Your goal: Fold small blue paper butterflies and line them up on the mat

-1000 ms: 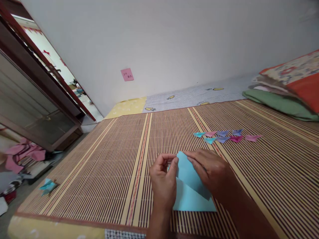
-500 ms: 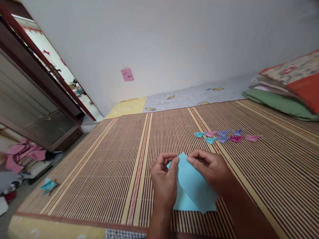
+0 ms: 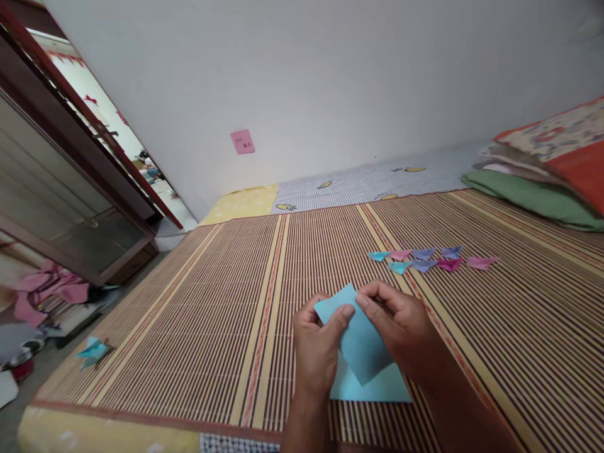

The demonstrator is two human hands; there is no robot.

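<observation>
The left hand (image 3: 317, 349) and right hand (image 3: 403, 324) pinched a light-blue rectangular paper sheet (image 3: 362, 352), with other flat light-blue paper (image 3: 372, 391) lying at its six o'clock.

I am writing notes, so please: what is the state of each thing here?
Held blue sheet, raised
Left hand, gripping it
Right hand, pinching its edge
Lower blue sheet, flat
Small folded papers, in two rows
Leftmost blue paper, folded
Pink note, attached to wall
Door, open
Mat, spread out
</observation>
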